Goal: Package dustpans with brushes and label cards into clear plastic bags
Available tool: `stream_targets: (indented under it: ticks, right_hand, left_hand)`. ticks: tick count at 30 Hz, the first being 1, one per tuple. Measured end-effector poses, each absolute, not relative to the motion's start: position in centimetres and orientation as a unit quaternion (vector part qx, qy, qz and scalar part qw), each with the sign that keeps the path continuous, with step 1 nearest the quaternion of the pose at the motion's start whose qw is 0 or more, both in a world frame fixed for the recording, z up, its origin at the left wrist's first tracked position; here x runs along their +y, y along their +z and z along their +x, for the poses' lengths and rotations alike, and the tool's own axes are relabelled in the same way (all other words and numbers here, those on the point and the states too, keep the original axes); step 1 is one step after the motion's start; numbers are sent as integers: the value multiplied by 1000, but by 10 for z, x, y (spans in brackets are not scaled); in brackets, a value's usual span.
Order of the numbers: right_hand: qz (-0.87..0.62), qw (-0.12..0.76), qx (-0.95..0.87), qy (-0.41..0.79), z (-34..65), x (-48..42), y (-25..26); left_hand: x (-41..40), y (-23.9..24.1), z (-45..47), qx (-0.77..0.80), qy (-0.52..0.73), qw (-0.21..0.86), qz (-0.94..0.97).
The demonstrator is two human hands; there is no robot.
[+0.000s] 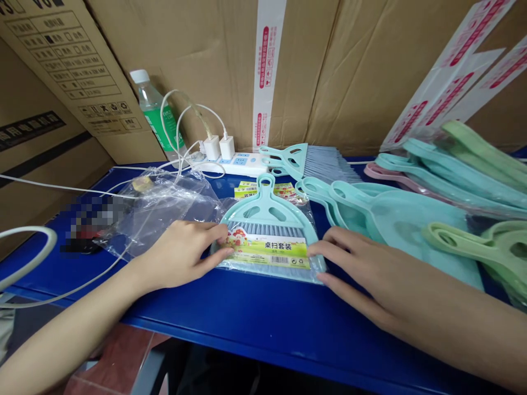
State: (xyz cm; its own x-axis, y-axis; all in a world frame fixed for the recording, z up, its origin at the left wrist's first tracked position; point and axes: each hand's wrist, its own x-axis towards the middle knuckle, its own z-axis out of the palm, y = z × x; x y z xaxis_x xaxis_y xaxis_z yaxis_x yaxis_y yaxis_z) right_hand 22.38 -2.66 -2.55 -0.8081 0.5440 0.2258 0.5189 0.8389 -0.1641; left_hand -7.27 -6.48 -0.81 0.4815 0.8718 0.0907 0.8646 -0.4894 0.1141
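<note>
A light-blue dustpan and brush set (267,229) lies in a clear plastic bag at the middle of the table, handle pointing away from me. Across its grey bristles runs a printed yellow-and-green label card (284,253). On the left edge of the bag, my left hand (179,255) pinches with thumb and forefinger. My right hand (370,271) grips the opposite edge between its thumb and fingers. Just behind the set, more label cards (246,189) are partly covered by it. Loose light-blue dustpans (411,219) lie beyond my right hand.
Crumpled clear plastic bags (173,203) lie left on the blue table (247,312). Behind stand a power strip (251,163) with white chargers and cables, a bottle (158,115) and cardboard boxes (197,49). Grey-blue brushes (329,162) and bagged sets (465,170) lie at the right.
</note>
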Motion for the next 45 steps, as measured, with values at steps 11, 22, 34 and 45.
stream_targets:
  ticks: [11,22,34,45]
  right_hand:
    - [-418,190,-866,200,202,-29,-32]
    - [-410,385,-738,374,207,-23,-30]
    - [-351,439,-416,715,175,-30,-37]
    - [-365,347,-370,781,181,-25,-34]
  left_hand:
    - [-61,-16,-83,552,216,212,777]
    - [-66,-3,-77,490,363,335,718]
    - [-67,-19,-60,514,423,230,710]
    - [-55,-24,-69,529,420,230,700]
